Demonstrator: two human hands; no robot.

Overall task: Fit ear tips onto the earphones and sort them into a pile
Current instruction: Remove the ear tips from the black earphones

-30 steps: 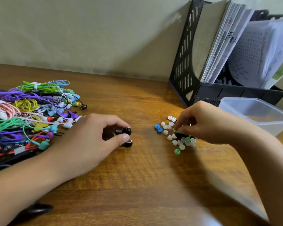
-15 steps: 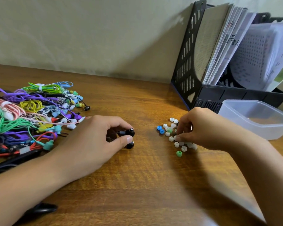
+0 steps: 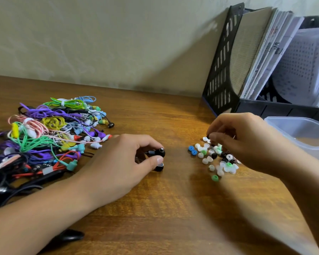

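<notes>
Earphones, black, sit pinched in the left hand; the right hand fingers curl over ear tips, and whether they hold one I cannot tell; pick a black one.

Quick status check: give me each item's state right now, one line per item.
left hand: pinching the black earbuds.
black earbuds: bare nozzles, no tips fitted.
right hand: fingers curled above the ear tips; grasp unclear.
ear tips: loose, scattered on table.
earphone pile: tangled heap.
plastic container: open, lidless.
</notes>
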